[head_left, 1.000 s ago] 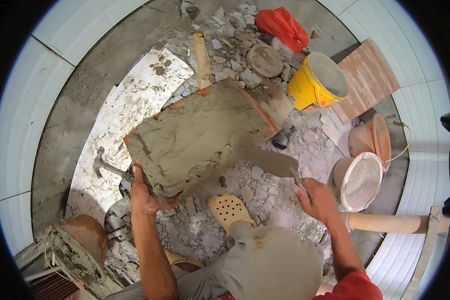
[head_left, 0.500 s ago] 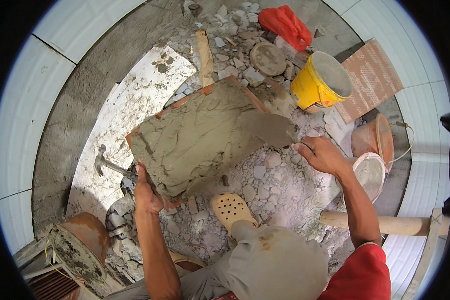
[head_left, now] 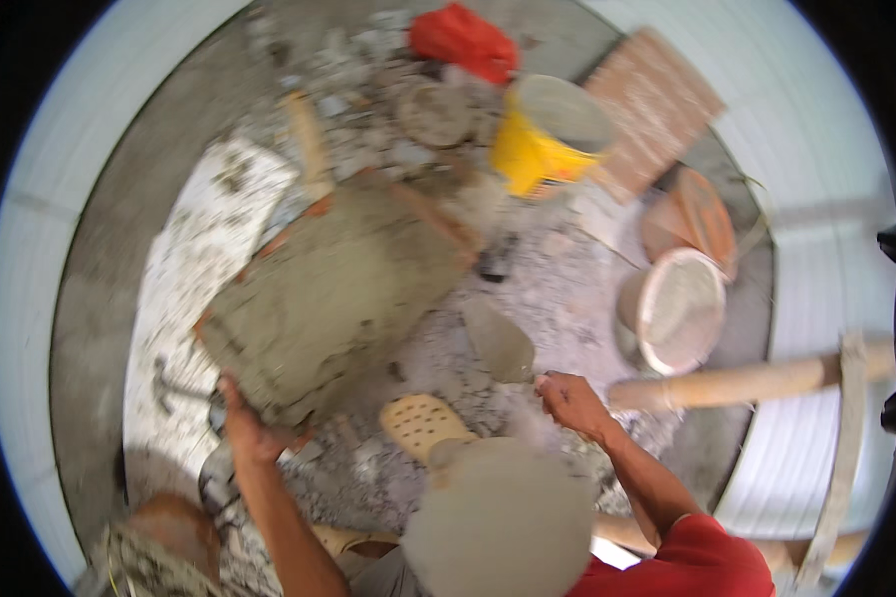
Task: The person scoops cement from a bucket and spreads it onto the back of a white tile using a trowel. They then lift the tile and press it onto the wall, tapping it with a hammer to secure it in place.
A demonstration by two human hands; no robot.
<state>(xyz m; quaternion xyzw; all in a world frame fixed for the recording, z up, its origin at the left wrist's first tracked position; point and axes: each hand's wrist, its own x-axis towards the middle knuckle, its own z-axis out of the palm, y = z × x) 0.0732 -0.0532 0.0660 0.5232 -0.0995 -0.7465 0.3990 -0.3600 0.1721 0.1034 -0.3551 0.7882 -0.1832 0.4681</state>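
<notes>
My left hand (head_left: 254,428) grips the near left corner of a reddish tile (head_left: 433,217), which is tilted over the rubble. A thick layer of wet grey mortar (head_left: 338,289) covers most of its face, leaving strips of orange edge bare. In my right hand (head_left: 572,400) is a trowel, its handle mostly hidden by the fingers. The trowel blade (head_left: 498,343) hangs to the right of the tile, apart from the mortar. A claw hammer (head_left: 179,390) lies on the mortar-spattered white board (head_left: 179,328), beside my left hand. Motion blurs the picture.
Broken rubble (head_left: 558,259) covers the floor. At the right stand a yellow bucket (head_left: 528,149), an orange bucket (head_left: 667,224) and a pale bucket (head_left: 632,313). A wooden pole (head_left: 737,386) juts in. Beyond are a red bag (head_left: 463,42) and another tile (head_left: 657,109).
The trowel has come off the mortar's right end and moved down toward me with my right hand. My left hand still holds the tile. The whole view has shifted.
</notes>
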